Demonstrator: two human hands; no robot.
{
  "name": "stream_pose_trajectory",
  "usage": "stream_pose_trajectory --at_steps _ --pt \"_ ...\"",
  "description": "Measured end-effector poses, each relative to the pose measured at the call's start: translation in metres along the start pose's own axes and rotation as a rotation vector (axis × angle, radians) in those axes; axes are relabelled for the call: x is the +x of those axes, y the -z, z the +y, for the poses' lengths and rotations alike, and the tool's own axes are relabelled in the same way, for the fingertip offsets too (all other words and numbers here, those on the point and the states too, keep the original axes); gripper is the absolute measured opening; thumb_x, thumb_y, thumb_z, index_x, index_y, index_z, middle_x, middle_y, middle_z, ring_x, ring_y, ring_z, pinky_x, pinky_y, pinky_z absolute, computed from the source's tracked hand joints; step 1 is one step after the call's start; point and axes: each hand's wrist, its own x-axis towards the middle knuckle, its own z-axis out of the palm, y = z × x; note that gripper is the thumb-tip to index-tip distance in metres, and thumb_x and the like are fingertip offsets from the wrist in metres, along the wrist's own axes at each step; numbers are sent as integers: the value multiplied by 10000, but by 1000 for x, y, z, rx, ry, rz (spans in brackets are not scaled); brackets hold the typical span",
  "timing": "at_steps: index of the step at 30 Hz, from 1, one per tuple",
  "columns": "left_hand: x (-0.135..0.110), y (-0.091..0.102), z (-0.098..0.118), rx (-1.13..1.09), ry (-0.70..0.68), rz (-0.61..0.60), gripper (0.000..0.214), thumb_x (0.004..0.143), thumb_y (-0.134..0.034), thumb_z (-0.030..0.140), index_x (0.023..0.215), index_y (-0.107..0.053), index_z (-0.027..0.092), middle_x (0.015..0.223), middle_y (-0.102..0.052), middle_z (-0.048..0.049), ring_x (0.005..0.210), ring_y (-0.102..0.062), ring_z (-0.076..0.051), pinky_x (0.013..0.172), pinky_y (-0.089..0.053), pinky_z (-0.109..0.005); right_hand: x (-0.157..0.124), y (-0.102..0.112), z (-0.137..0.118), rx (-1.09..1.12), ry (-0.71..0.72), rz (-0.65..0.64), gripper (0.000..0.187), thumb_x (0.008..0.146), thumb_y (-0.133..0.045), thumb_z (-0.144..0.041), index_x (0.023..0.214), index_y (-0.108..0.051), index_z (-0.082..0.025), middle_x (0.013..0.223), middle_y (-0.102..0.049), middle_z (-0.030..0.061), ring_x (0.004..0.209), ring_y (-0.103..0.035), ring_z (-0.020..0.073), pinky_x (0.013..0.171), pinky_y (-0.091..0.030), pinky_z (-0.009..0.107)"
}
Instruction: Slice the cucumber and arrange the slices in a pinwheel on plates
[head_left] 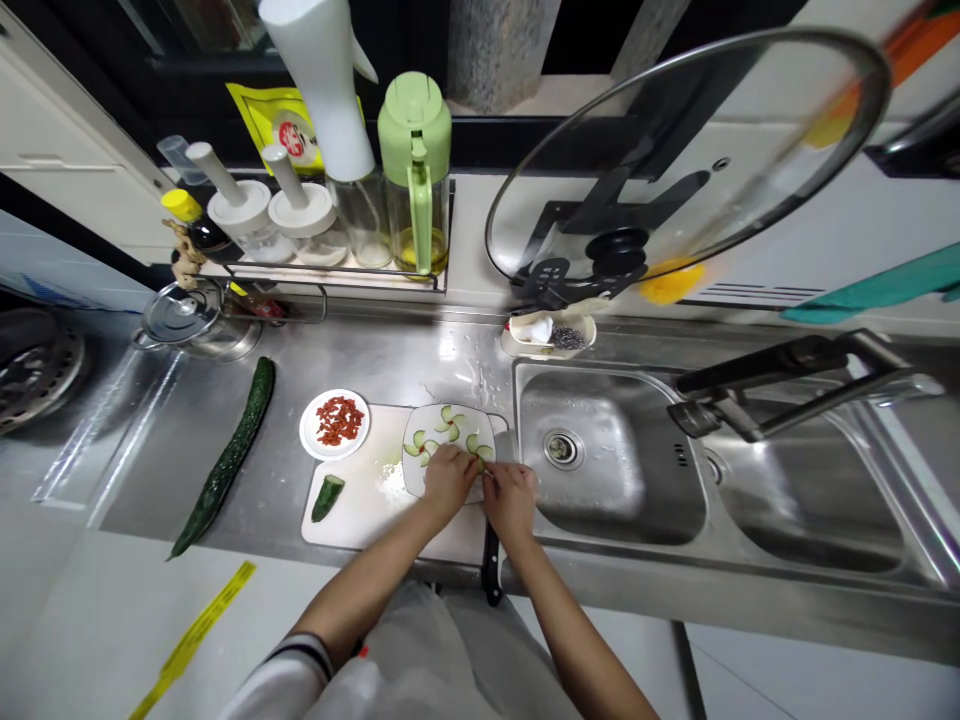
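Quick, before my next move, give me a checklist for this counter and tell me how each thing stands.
1. Plate sits on the board: ok.
2. Slices fanned at the plate's far side and left: ok, both fans show.
3. Fan at the fingers complete: cannot tell; your left hand and right hand partly cover it.
4. Red bits at hand: ok, in the dish at the board's far left corner.
5. Knife safely placed: not ok, I'd say; its handle juts past the board's near edge by your right forearm.
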Motion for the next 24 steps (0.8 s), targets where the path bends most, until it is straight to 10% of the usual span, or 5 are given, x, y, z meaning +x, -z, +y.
stream_pose_trajectory --at_steps 24 --pt "2 -4 -2 98 25 -3 155 856 -559 258 840 -706 212 801 -615 -55 848 -520 -192 788 -410 -314 9 -7 -2 -52 23 -50 293 869 -480 -202 1101 -656 -235 903 -636 57 892 -428 203 733 -276 312"
